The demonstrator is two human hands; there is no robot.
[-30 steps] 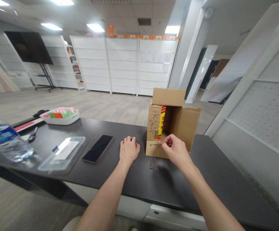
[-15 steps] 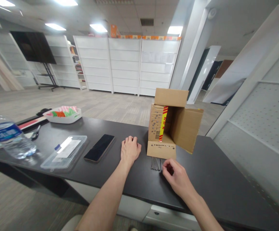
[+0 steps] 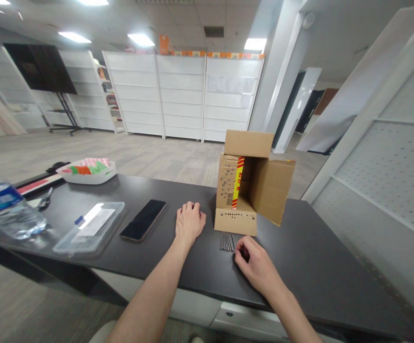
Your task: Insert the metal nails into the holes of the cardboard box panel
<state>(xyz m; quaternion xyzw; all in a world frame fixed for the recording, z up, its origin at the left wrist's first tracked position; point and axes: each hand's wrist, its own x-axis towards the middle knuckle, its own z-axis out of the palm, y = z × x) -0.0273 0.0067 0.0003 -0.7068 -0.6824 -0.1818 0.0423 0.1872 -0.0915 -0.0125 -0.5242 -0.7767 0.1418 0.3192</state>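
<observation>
An open cardboard box [image 3: 227, 183] stands on its side on the dark table, its opening facing me, with holes and round metal nail heads in its left face and front flap. Just in front of that flap lies a row of several thin metal nails [image 3: 225, 241]. My right hand [image 3: 255, 262] is at the row's right end, thumb and forefinger pinched together at the outermost nail [image 3: 233, 242]. Left of the box my left hand [image 3: 190, 221] rests palm down on the tabletop, fingers loosely bent, holding nothing.
To the left lie a black phone [image 3: 143, 220] and a clear plastic case [image 3: 91, 228]. Beyond them are a water bottle [image 3: 7, 205], a black-handled tool [image 3: 45, 200] and a white tray [image 3: 85, 178] with colourful contents. A white partition [image 3: 378, 190] borders the right side.
The view has turned slightly to the right, so everything sits a little further left. My right hand has edged left toward the row of nails, still pinched. My left hand has stayed put.
</observation>
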